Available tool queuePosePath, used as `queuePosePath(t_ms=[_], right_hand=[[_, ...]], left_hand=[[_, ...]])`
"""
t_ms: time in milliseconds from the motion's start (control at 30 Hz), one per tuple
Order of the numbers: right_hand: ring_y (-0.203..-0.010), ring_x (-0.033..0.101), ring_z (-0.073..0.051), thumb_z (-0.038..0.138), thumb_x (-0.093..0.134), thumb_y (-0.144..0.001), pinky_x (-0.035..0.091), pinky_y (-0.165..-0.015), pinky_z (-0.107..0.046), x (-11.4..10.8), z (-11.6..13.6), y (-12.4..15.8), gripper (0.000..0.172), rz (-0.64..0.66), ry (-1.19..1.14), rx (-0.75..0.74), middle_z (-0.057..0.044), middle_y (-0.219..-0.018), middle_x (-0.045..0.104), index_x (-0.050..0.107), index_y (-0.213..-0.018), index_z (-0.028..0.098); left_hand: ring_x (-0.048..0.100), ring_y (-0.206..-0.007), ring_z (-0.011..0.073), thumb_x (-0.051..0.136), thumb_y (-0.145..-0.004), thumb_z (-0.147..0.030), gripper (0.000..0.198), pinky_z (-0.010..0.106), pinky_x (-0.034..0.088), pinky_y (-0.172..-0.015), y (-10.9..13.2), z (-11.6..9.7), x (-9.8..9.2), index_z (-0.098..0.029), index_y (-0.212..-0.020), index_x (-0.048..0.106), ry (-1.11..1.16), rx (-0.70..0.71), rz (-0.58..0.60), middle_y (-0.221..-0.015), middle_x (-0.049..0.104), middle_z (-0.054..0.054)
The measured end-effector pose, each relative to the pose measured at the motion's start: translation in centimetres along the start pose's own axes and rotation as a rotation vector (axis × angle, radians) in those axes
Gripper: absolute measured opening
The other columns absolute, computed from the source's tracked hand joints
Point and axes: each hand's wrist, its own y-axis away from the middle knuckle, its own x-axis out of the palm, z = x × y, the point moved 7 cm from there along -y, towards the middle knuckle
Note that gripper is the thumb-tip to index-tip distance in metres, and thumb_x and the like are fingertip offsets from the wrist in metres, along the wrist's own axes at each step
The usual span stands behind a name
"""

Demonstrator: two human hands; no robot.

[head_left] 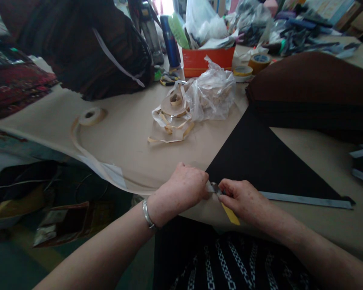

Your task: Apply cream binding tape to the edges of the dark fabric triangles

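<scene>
My left hand (184, 185), with fingers closed, pinches a pale strip of tape (133, 189) at the table's near edge. The strip runs back along the edge to a tape roll (92, 116) on the left. Close beside it, my right hand (243, 197) is closed on a small metal-bladed tool (214, 187); a flat yellow piece (230, 214) sticks out below the fingers. The tool's exact kind is mostly hidden. Just beyond my hands lies a black triangular fabric panel (269, 165), with a pale grey tape strip (308, 200) along its near edge.
A stack of dark panels (311, 92) stands at right, a big dark bundle (103, 52) at back left. An unwrapped tape roll (174, 104), a plastic bag (213, 94), scissors (169, 80), a red box (208, 60) and more tape rolls (258, 62) occupy the table's middle and back.
</scene>
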Motion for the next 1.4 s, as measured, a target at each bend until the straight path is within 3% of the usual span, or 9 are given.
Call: queuePosePath(t_ms=[200,500,633,733,833,967,1100,1267,1400], right_hand=[[-0.053,0.046,-0.010,0.017,0.052,-0.079,0.026,-0.052,-0.024,0.2,0.4,-0.4,0.007,-0.013,0.169,-0.032,0.000,-0.061,0.056,0.053,-0.071,0.018],[-0.057,0.048,-0.011,0.016,0.053,-0.078,0.023,-0.052,-0.023,0.1,1.0,0.0,0.007,-0.014,0.118,-0.036,0.000,-0.062,0.056,0.052,-0.072,0.018],[-0.060,0.050,-0.010,0.016,0.051,-0.081,0.030,-0.055,-0.022,-2.6,0.7,1.6,0.008,-0.044,-0.059,-0.072,0.001,-0.066,0.058,0.052,-0.073,0.018],[-0.068,0.055,-0.012,0.026,0.042,-0.089,0.039,-0.061,-0.023,-7.6,-2.6,3.7,0.016,-0.234,-0.182,-0.032,-0.002,-0.077,0.063,0.052,-0.080,0.018],[-0.069,0.059,-0.014,0.031,0.038,-0.090,0.044,-0.066,-0.026,-12.5,-8.6,5.8,0.020,-0.401,-0.241,0.048,-0.003,-0.076,0.064,0.053,-0.088,0.018],[-0.068,0.061,-0.017,0.041,0.049,-0.083,0.043,-0.064,-0.026,-16.8,-16.7,7.8,0.028,-0.592,0.041,0.283,-0.002,-0.075,0.065,0.059,-0.098,0.019],[-0.074,0.062,-0.020,0.045,0.061,-0.075,0.041,-0.063,-0.026,-16.5,-19.5,7.6,0.033,-0.494,0.236,0.423,-0.005,-0.081,0.067,0.064,-0.092,0.018],[-0.069,0.059,-0.016,0.035,0.055,-0.080,0.035,-0.060,-0.024,-15.0,-18.0,7.1,0.020,-0.341,0.301,0.425,-0.006,-0.076,0.066,0.063,-0.076,0.017],[-0.060,0.053,-0.013,0.031,0.055,-0.076,0.031,-0.055,-0.023,-12.8,-18.4,9.8,0.017,-0.160,0.191,0.472,-0.002,-0.066,0.061,0.061,-0.069,0.016]], left_hand=[[0.064,-0.064,0.0258,0.062,-0.075,-0.033,0.018,0.038,0.040,-0.061,0.2,-0.2,-0.5,-0.017,-0.068,0.062,0.063,0.007,0.024,-0.064,0.066,0.008],[0.049,-0.050,0.0079,0.052,-0.086,-0.022,0.019,0.021,0.033,-0.048,3.0,-4.1,-0.3,-0.020,-0.068,0.059,0.405,0.093,0.059,-0.058,0.058,-0.004],[0.049,-0.058,0.0093,0.054,-0.086,-0.026,0.024,0.022,0.035,-0.054,3.6,-2.3,-0.6,-0.018,-0.063,0.052,0.574,0.023,-0.079,-0.063,0.055,-0.004],[0.054,-0.072,0.0123,0.054,-0.084,-0.023,0.022,0.024,0.040,-0.064,3.4,-0.6,-0.8,-0.018,-0.063,0.049,0.572,0.049,-0.178,-0.077,0.056,-0.001],[0.057,-0.082,0.0142,0.050,-0.084,-0.022,0.020,0.027,0.044,-0.073,2.7,0.0,-0.3,-0.018,-0.064,0.051,0.602,0.078,-0.200,-0.094,0.059,0.002],[0.055,-0.103,0.0213,0.049,-0.083,-0.020,0.018,0.035,0.044,-0.087,1.1,-0.7,1.0,-0.018,-0.066,0.055,0.528,0.102,-0.201,-0.115,0.058,0.005],[0.054,-0.098,0.0235,0.048,-0.085,-0.021,0.023,0.039,0.044,-0.086,-0.4,-1.8,1.4,-0.017,-0.063,0.055,0.378,0.131,-0.203,-0.104,0.061,0.007],[0.055,-0.090,0.0211,0.046,-0.087,-0.023,0.025,0.036,0.044,-0.080,-0.6,-1.9,1.3,-0.017,-0.064,0.054,0.317,0.136,-0.186,-0.097,0.060,0.007],[0.055,-0.090,0.0203,0.046,-0.087,-0.023,0.024,0.034,0.043,-0.079,-0.5,-2.1,1.5,-0.017,-0.065,0.055,0.337,0.141,-0.135,-0.098,0.060,0.006]])
